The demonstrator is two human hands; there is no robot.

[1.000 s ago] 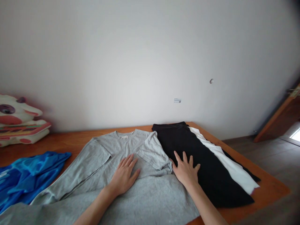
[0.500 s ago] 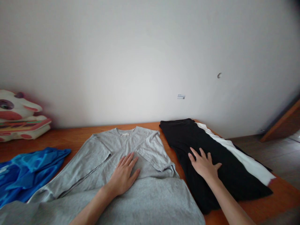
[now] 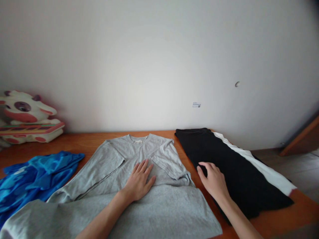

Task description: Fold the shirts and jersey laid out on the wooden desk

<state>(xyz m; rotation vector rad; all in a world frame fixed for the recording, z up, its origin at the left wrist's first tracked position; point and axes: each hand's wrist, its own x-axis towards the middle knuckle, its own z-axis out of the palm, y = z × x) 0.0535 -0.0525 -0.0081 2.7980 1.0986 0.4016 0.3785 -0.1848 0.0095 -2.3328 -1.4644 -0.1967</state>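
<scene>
A grey T-shirt [image 3: 164, 205] is spread on the wooden surface, its neckline toward the wall and its sleeves folded inward over the front. My left hand [image 3: 140, 181] lies flat on the middle of the shirt, fingers apart. To the right is a black garment [image 3: 239, 172] with a white strip along its far side. My right hand [image 3: 213, 179] is at the black garment's left edge, its fingers curled with a gap between thumb and index finger. Whether it pinches any cloth cannot be made out.
A crumpled blue garment [image 3: 42, 176] lies at the left. Behind it, a cow-shaped toy keyboard [image 3: 32, 127] stands against the pale wall [image 3: 139, 66]. The wooden surface [image 3: 84, 141] ends at the right, above a grey floor [image 3: 301, 166].
My right hand has gone from spread flat on the black garment to curled at its left edge. My left hand stays on the shirt. The view has shifted slightly left.
</scene>
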